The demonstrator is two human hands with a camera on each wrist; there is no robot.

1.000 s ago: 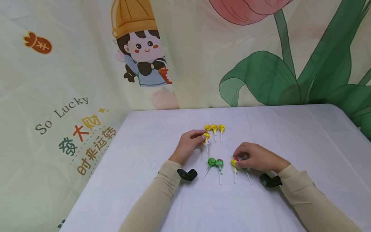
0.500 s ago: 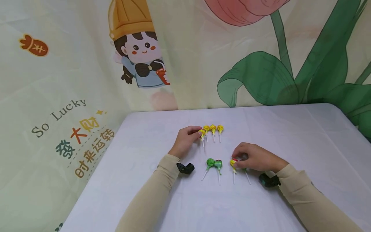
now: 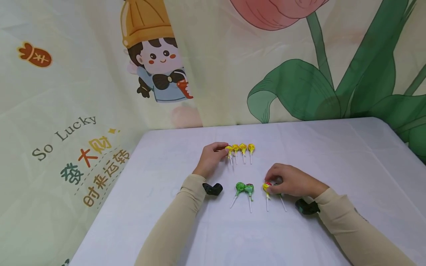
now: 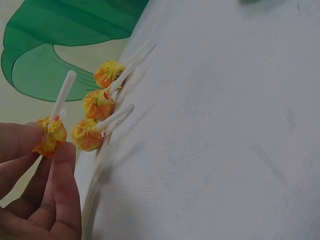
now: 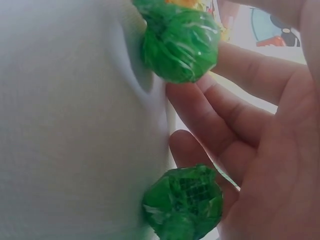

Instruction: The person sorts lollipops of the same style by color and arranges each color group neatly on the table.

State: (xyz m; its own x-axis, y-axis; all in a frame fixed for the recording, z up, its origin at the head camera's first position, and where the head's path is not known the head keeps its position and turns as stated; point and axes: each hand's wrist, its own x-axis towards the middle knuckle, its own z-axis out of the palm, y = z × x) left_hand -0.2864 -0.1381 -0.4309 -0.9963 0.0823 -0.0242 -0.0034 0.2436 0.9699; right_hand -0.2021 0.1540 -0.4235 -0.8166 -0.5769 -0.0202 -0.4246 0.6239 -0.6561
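My left hand (image 3: 209, 159) pinches a yellow lollipop (image 4: 50, 136) by its wrapped head, thumb on one side and fingers on the other, its white stick free. Just right of it, three yellow lollipops (image 3: 243, 148) lie side by side in a row. Nearer to me, my right hand (image 3: 293, 180) holds a yellow-and-red lollipop (image 3: 266, 187) between thumb and fingers at the table. Two green heads show by that hand in the right wrist view, an upper green lollipop (image 5: 181, 44) and a lower green lollipop (image 5: 184, 202); the head view mostly hides them beneath the hand.
Left of the right hand, a green lollipop (image 3: 240, 187) and another green lollipop (image 3: 249, 189) lie with heads touching. A white cloth covers the table (image 3: 186, 236). Behind it hangs a printed curtain (image 3: 219, 74).
My left hand has carried its yellow lollipop left and slightly away from me, to the left end of the yellow row. The right hand keeps its place; the head view has shifted slightly.
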